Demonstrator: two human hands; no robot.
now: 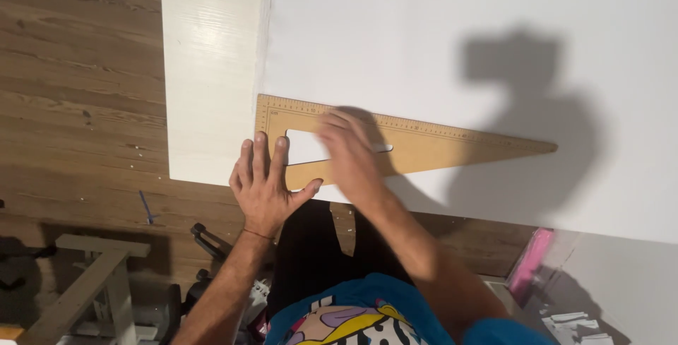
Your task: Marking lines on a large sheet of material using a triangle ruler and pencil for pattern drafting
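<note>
At the far left, wooden floorboards (78, 69) run bare up to the pale tabletop (208, 69), with a small blue pen-like thing (146, 207) lying on the floor just short of the tabletop's near edge and a light wooden stand (92, 281) lower down in the corner. A large white sheet (438, 27) covers most of the tabletop, its left edge leaving a strip of pale wood bare beside it. On the sheet lies a long wooden triangle ruler (452, 144), its square end close to the sheet's left edge and its thin point reaching well to the right, with the scaled edge on the far side. The left hand (265, 186) lies flat, its grip released and fingers spread, pressing the ruler's square corner close to the tabletop's near edge, fingertips beside the ruler's cut-out slot (311, 147). Just right of it, the right hand (349, 154) is blurred over the ruler's middle; I cannot tell whether its grip is closed on anything. Beyond the ruler's tip the sheet is wide and unbroken but for a shadow. At the lower right, below the sheet's near edge, a pink object (530, 253) rests beside small white pieces (575, 324).
</note>
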